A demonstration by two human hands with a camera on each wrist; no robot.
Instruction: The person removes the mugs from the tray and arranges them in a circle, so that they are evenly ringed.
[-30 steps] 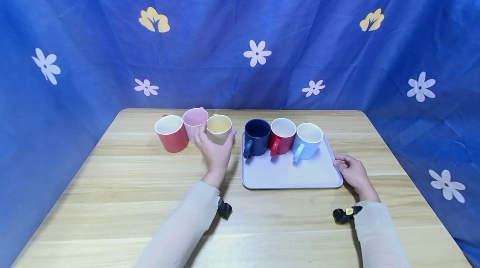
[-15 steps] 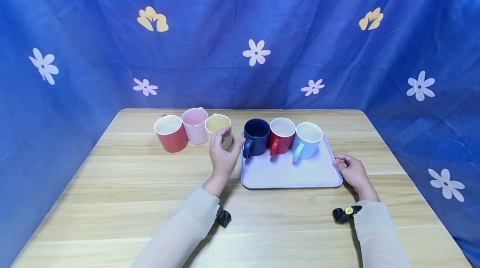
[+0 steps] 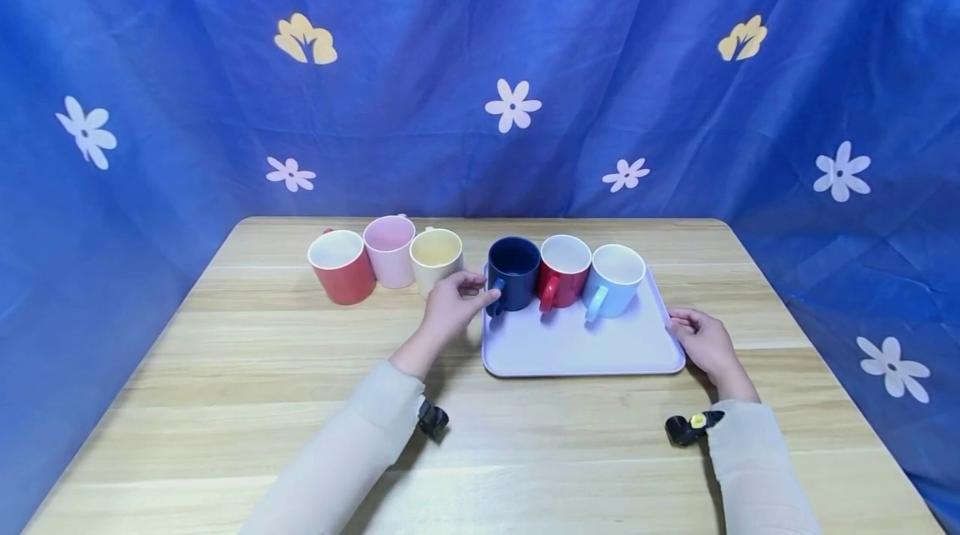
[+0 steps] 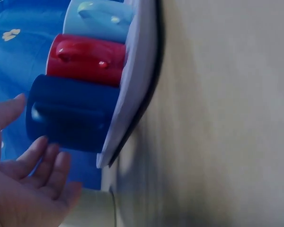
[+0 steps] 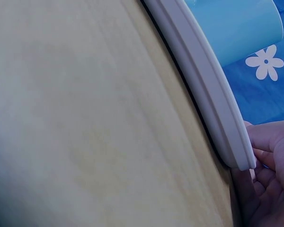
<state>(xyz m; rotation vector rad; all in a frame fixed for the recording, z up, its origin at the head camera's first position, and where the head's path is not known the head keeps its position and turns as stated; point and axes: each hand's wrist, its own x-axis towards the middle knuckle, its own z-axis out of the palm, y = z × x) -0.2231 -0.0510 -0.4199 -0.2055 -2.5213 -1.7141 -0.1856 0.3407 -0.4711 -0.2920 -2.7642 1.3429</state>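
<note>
My left hand (image 3: pixel 450 306) is at the left edge of a pale lilac tray (image 3: pixel 573 352), beside a navy mug (image 3: pixel 521 281). In the left wrist view its thumb and loosely bent fingers (image 4: pixel 47 168) are spread near the mug's handle side; whether a fingertip touches the mug cannot be told. My right hand (image 3: pixel 705 343) holds the tray's right rim, the thumb along the edge and the other fingers below it in the right wrist view. On the tray, a red mug (image 3: pixel 572 281) and a light blue mug (image 3: pixel 618 289) stand upright beside the navy one, handles facing me.
Left of the tray, a cream mug (image 3: pixel 435 268), a pink mug (image 3: pixel 390 256) and a coral-red mug (image 3: pixel 343 277) stand close together on the wooden table (image 3: pixel 247 402), handles at the back. A blue flowered curtain (image 3: pixel 420 135) hangs behind the table.
My left hand has let go of the cream mug and moved right to the navy mug. The right hand has stayed on the tray's rim. All the mugs stand where they were.
</note>
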